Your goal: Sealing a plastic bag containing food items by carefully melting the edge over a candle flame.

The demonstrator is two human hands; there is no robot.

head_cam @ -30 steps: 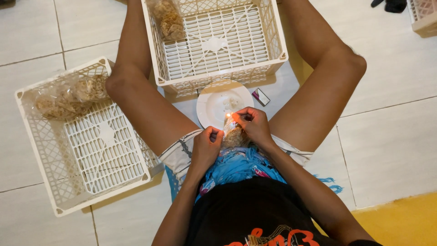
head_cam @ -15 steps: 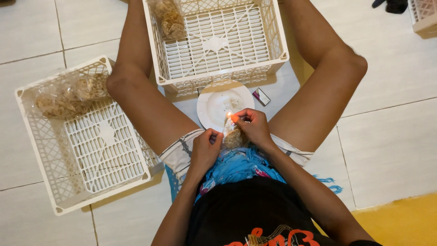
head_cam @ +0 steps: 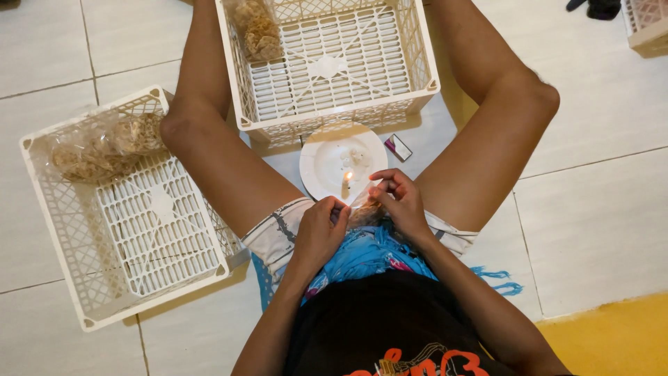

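While packed snack bags (head_cam: 104, 146) already lie in the left crate (head_cam: 76, 230), the left hand (head_cam: 319, 233) and right hand (head_cam: 400, 202) each pinch a clear snack bag (head_cam: 363, 209) beside the lit candle (head_cam: 346, 184) on its white plate (head_cam: 321, 163), its seal seemingly unfinished.

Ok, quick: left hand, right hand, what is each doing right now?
Left hand: closed, pinching the clear snack bag.
Right hand: closed on the same bag's edge, beside the lit candle.
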